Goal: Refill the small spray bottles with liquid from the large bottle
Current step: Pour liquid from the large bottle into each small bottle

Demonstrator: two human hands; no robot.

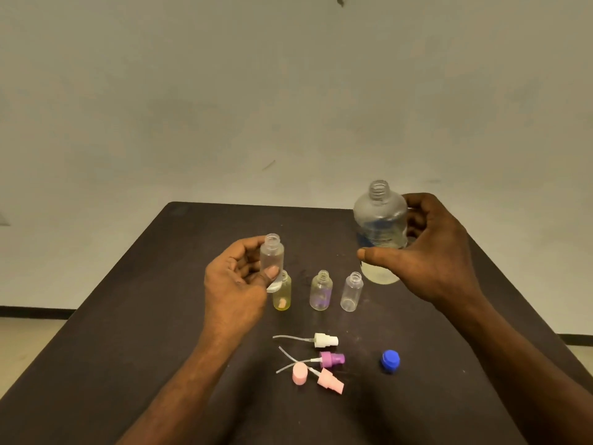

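Large bottle (pixel 380 220): upright, long axis near vertical, open threaded neck pointing up, cap off. It is held above the far right part of the dark table (pixel 128 316). Right hand (pixel 430 252) wraps it from the right side, thumb across the front, fingers curled behind. Pale, slightly yellowish liquid sits in the bottom part; the upper part looks empty. Blue label print on the middle, unreadable.

Small clear bottle (pixel 272 261): in the left hand (pixel 237 277), also upright, neck up and open, axis tilted very slightly. Thumb presses the front low down, fingers curl behind it. A little clear liquid seems to sit at its base; cannot tell the level for sure.

Three more small bottles stand in a row on the table between the hands, all upright, necks open:
- yellow bottle (pixel 282 298), partly hidden behind the held one, yellow tint, liquid level unclear
- middle bottle (pixel 321 292), faint purple tint near its base
- clear bottle (pixel 352 292), looks empty

Nearer the camera, lying on their sides on the table:
- white spray head (pixel 325 340), dip tube pointing left
- purple spray head (pixel 332 360), tube pointing left, crossing another tube
- pink spray head (pixel 330 383)
- pink cap (pixel 300 374), just beside the pink spray head
- blue cap (pixel 390 361), apart on the right
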